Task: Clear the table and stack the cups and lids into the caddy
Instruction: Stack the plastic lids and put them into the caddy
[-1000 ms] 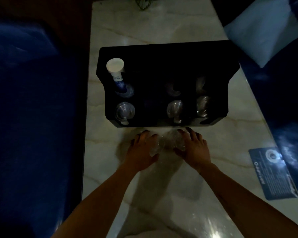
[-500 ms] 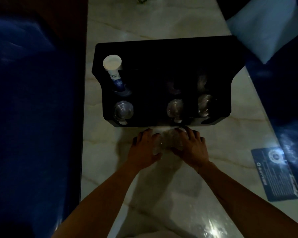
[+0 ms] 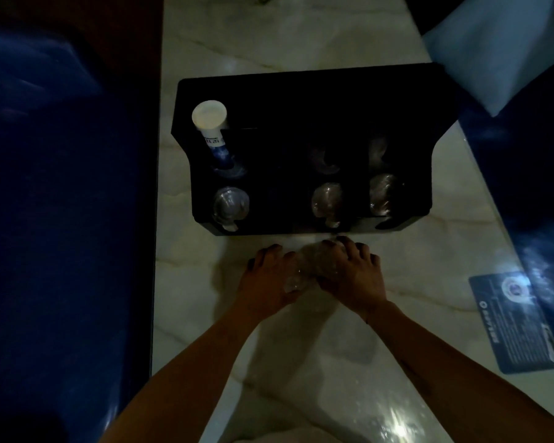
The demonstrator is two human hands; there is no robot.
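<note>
From the head camera, both hands were closed around a clump of clear plastic lids (image 3: 304,270) resting on the counter (image 3: 301,362), just in front of the caddy's front edge. The left hand (image 3: 269,279) cupped the clump from its left side, fingers curled; the right hand (image 3: 354,276) lay over the top and right side, fingertips reaching toward the caddy. How many lids were in the clump could not be told in the dim light.

To do this step well, the hands should probably square the lids into one even stack, then lift them together with a light squeeze, since thin plastic would likely slip or buckle.

The black caddy (image 3: 301,100) sat mid-counter, with clear cups or lids showing in three front slots and a white-capped tube (image 3: 209,115) standing at its back left corner. The counter was pale, glossy marble. A dark printed card (image 3: 515,321) lay near its right edge. Blue seating (image 3: 61,219) flanked the left, and a pale cushion (image 3: 499,49) lay beyond the far right corner.
</note>
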